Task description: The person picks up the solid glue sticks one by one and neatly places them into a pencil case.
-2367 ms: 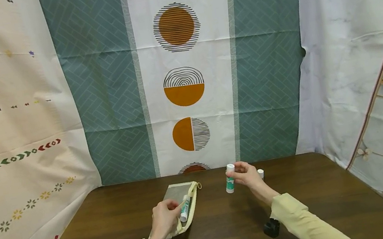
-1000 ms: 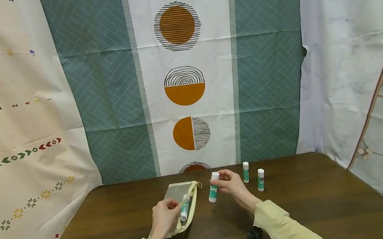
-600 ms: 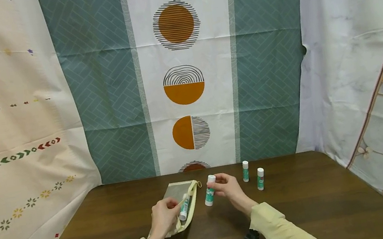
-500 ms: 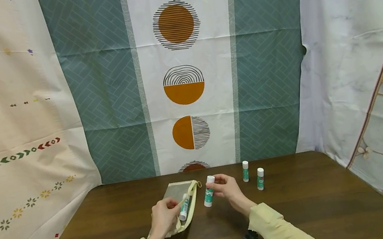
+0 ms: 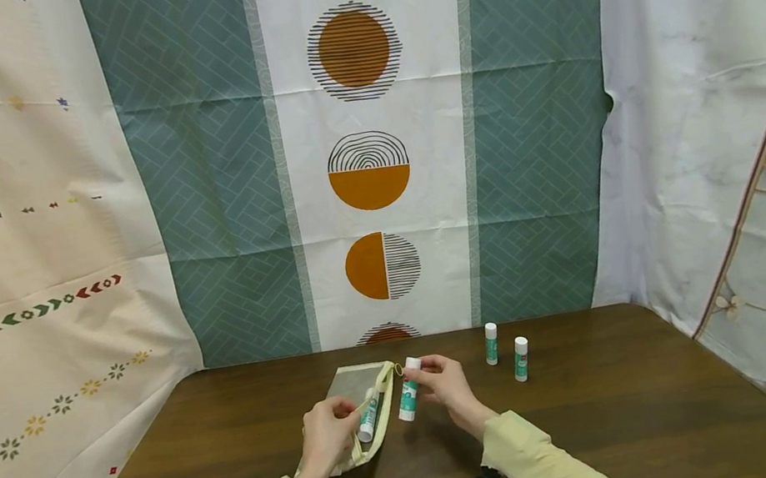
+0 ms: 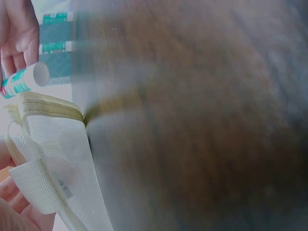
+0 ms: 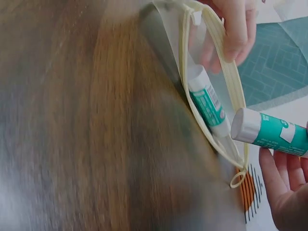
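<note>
The left hand [image 5: 328, 438] pinches the pouch [image 5: 353, 381], and the right hand [image 5: 447, 385] grips a stick [image 5: 408, 395] just right of it. Spreading the pouch wide, stick's low end first, should help.

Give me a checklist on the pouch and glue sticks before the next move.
1. Pouch unzipped: ok, its mouth gapes.
2. Left hand on the pouch: ok, pinching its edge.
3. Right hand holding the held stick: ok, gripped between thumb and fingers.
4. Held stick inside the pouch: not ok, tilted outside, beside the opening.
5. Enough room beside the inner stick: cannot tell.
6. Rear stick and front stick upright: ok.
</note>
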`<action>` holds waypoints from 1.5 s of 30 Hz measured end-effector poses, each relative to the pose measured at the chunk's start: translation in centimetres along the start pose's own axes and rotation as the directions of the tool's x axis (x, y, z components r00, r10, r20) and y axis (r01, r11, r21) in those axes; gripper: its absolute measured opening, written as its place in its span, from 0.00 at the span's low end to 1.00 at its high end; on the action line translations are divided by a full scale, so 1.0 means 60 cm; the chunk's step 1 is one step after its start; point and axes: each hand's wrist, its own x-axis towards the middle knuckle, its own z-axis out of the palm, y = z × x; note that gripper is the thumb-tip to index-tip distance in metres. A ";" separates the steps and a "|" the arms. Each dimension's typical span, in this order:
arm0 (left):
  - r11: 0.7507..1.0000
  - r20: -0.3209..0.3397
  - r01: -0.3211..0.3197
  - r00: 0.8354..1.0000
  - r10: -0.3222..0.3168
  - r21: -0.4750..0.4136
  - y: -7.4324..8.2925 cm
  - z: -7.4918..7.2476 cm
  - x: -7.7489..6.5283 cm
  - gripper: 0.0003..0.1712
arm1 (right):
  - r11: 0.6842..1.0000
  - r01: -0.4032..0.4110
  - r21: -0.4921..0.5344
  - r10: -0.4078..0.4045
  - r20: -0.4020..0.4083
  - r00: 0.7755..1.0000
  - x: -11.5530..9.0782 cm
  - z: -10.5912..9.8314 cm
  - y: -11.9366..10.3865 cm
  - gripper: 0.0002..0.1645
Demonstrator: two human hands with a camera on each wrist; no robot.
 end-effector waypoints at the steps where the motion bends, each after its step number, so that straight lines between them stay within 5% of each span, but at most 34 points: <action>1: 1.000 -0.003 0.001 1.000 -0.001 0.005 0.000 0.000 0.000 0.02 | 1.000 -0.003 -0.006 0.003 0.003 1.000 -0.001 0.003 0.000 0.22; 45: 1.000 0.003 0.005 1.000 -0.005 -0.006 -0.003 0.000 0.002 0.03 | 0.981 -0.161 -0.104 0.162 -0.001 0.987 0.003 0.065 0.030 0.19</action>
